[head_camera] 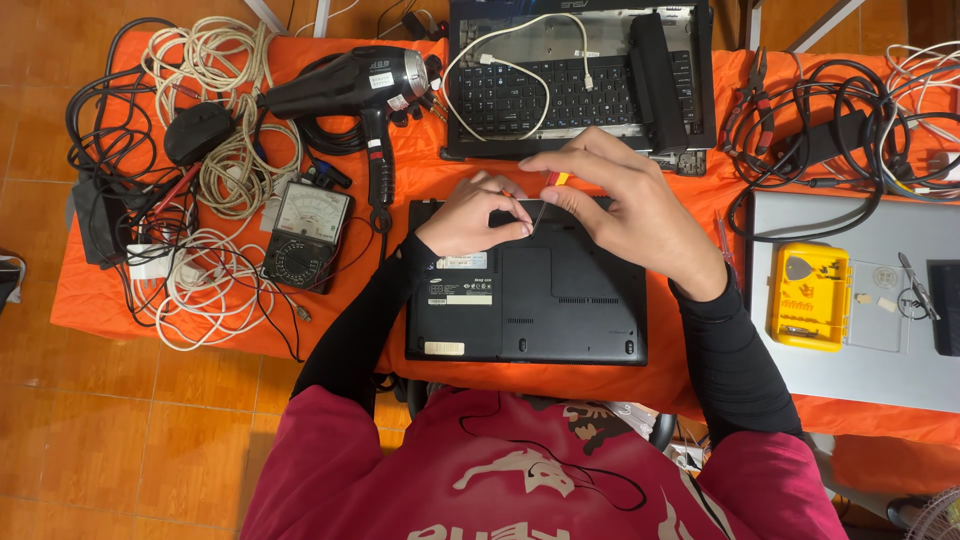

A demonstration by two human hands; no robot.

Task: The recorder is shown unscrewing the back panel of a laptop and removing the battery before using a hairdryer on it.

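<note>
Driving a screw at the rear edge of the upturned laptop.

My right hand (628, 205) pinches the small screwdriver (545, 195), tip down at the black laptop's (540, 295) 12 o'clock edge; my left hand (478, 215) curls on the case beside the tip, bracing it. In my judgement: keep the shaft vertical, press firmly, turn slowly. The laptop lies at centre of the orange surface (120, 310); the yellow bit case (808, 295) sits at 3 o'clock.

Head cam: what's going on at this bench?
A person has a black laptop lying upside down on the orange table cover. The right hand holds a small screwdriver with its tip at the laptop's far edge, and the left hand rests on the case beside it. A hair dryer, an analog multimeter and a yellow bit case lie around.
</note>
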